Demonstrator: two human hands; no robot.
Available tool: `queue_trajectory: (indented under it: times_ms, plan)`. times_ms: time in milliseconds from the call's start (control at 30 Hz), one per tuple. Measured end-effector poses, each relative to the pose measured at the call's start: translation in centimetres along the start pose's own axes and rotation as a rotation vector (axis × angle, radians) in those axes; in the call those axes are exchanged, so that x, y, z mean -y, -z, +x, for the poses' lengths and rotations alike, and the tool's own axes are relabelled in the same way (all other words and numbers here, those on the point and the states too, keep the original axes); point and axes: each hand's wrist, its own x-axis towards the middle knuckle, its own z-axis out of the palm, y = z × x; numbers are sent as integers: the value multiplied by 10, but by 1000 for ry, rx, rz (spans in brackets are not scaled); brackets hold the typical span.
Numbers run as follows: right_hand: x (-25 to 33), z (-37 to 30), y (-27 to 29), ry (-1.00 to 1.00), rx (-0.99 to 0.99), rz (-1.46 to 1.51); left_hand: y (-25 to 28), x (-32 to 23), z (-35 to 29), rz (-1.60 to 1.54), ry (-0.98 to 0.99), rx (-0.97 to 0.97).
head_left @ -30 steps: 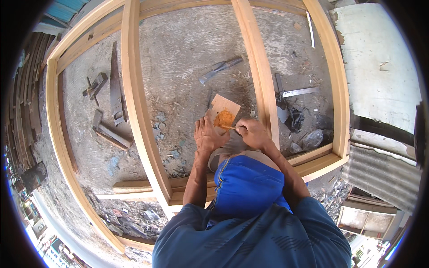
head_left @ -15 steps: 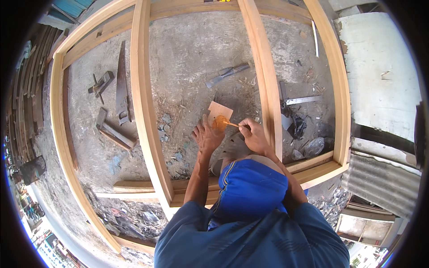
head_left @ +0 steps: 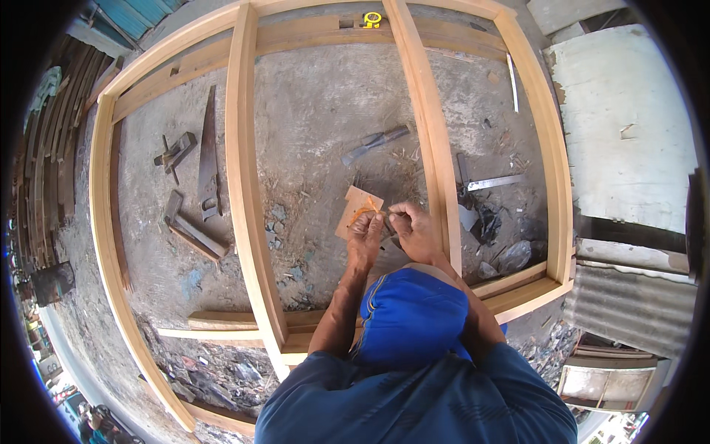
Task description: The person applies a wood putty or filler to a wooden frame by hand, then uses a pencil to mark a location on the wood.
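On the ground before me lies a small flat wooden board (head_left: 353, 206), notched at one edge, with orange paste (head_left: 363, 213) on it. My left hand (head_left: 362, 235) is at the board's near right edge, thumb and fingers pinched together; a bit of orange shows at the fingertips. Close beside it, my right hand (head_left: 414, 229) is also closed in a pinch. The fingers hide most of what is between them, so the thin orange-smeared stick cannot be clearly made out. The fingertips of both hands nearly meet.
A wooden frame with crossbars (head_left: 244, 148) surrounds the work spot. Left lie a handsaw (head_left: 208, 163), a hand plane (head_left: 176, 152) and a hammer-like tool (head_left: 194, 231). Chisels (head_left: 373, 144) lie ahead, a try square (head_left: 492, 182) right, and a yellow tape measure (head_left: 372, 20) on the far beam.
My left hand has moved right and from spread fingers to a pinch. My right hand has stayed near; the stick it held over the paste is now mostly hidden.
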Motion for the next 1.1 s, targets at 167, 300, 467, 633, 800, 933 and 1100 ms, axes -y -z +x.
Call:
queue_trajectory:
  times_ms: [167,300,467,633,800,933,1100]
  plan:
    - [44,12,21,124,32,-213,3,-4,-1,227,-39,51]
    - [34,13,21,243,16,-285,-14,-18,-2,162,11,65]
    - [21,14,16,285,22,-244,-19,-26,-3,200,-4,38]
    - [15,12,10,0,75,99,-12,-17,1,477,-184,-30]
    - [-1,15,11,-527,197,666,-8,-23,3,822,-399,-54]
    - [-18,14,7,-681,127,1048,-8,-29,3,1044,-476,-39]
    - [-21,15,13,-666,125,1215,-5,-36,3,1148,-577,56]
